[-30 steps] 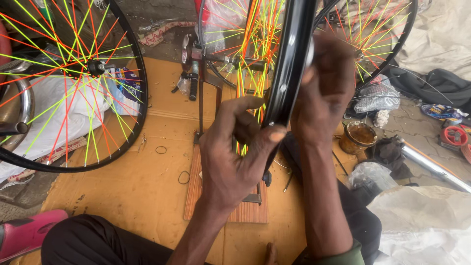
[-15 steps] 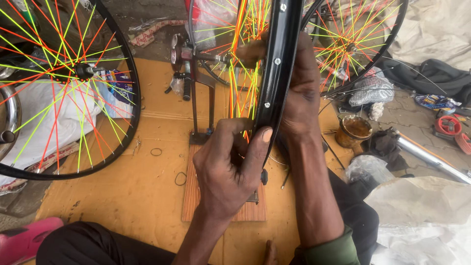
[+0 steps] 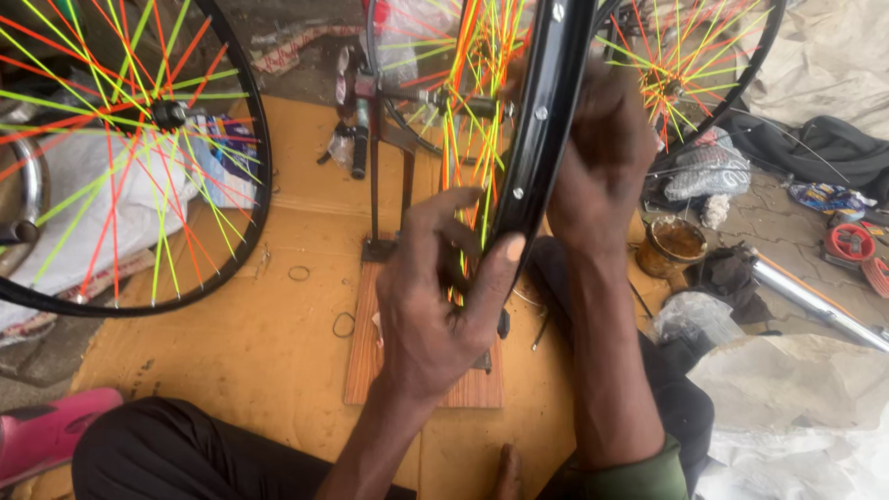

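Black metal bicycle rim [image 3: 546, 120] with neon orange and green spokes [image 3: 463, 139] stands upright in a truing stand [image 3: 384, 176] on cardboard. Left hand [image 3: 435, 306] pinches its edge; right hand [image 3: 597, 176] cups the other side. Stiff, light, best held by the rim.

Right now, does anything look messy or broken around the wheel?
Nothing looks broken. The black rim stands in its stand, both hands on it: left hand, right hand. Small rings lie loose on the cardboard, and rags and bags are scattered at right.
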